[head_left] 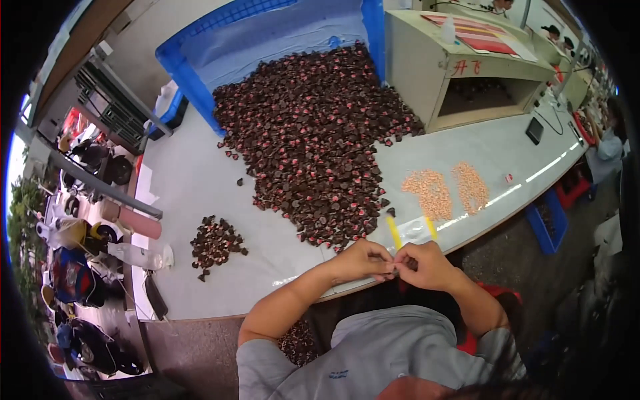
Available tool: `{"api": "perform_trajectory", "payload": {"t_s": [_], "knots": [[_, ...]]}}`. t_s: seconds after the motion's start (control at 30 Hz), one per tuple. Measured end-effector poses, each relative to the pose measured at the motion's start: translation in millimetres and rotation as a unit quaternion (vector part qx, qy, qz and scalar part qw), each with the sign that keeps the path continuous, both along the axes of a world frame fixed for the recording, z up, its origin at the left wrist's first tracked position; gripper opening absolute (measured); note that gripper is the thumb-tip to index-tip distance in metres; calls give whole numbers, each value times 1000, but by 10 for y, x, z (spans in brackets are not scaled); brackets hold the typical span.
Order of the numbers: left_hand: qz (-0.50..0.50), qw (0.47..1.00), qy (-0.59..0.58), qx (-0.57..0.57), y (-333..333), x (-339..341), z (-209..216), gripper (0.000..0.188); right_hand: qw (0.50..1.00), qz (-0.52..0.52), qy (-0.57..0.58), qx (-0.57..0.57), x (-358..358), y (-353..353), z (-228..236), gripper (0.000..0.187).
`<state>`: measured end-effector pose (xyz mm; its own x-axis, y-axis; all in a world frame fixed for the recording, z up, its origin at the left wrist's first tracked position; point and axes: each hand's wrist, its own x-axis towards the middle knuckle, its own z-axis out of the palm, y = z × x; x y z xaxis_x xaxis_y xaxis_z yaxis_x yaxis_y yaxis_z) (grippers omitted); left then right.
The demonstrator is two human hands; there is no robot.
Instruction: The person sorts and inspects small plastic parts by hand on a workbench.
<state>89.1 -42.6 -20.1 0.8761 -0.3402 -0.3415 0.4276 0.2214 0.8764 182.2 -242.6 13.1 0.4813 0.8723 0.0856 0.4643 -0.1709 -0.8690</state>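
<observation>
At the table's front edge, my left hand (pixel 362 261) and my right hand (pixel 429 266) meet fingertip to fingertip. Both pinch at something too small to make out between them. Just beyond my fingers, a pale sheet with yellow side strips (pixel 415 231) lies on the table. A large heap of small dark pieces with pink-red parts (pixel 313 160) spreads out past my left hand. To the right of it are two patches of tiny beige-orange pieces, a wider one (pixel 428 193) and a narrower one (pixel 471 187).
The heap spills from a tipped blue crate (pixel 267 30) at the back. A smaller dark pile (pixel 215 244) sits left on the white table (pixel 180 193). Back right stands an open-fronted pale box (pixel 460 80), near a black phone-like object (pixel 535 131). A blue bin (pixel 548 223) is beyond the right edge.
</observation>
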Motion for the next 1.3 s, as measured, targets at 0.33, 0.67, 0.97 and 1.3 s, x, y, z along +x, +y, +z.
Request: {"api": "perform_trajectory", "payload": {"t_s": [0.33,0.67,0.97,1.3], "knots": [[2,1000,19,-4,-67,61,37,22,999,14,-32,21,59,-85,-66,9],[42,999,10,7,-89,50,33,25,980,-21,-197,21,329,-167,191,9],[76,996,32,-32,-44,59,-35,27,889,26,-441,-119,680,-68,251,11],[95,993,31,-64,-36,52,-72,28,894,13,-440,-88,565,-81,264,11]]}}
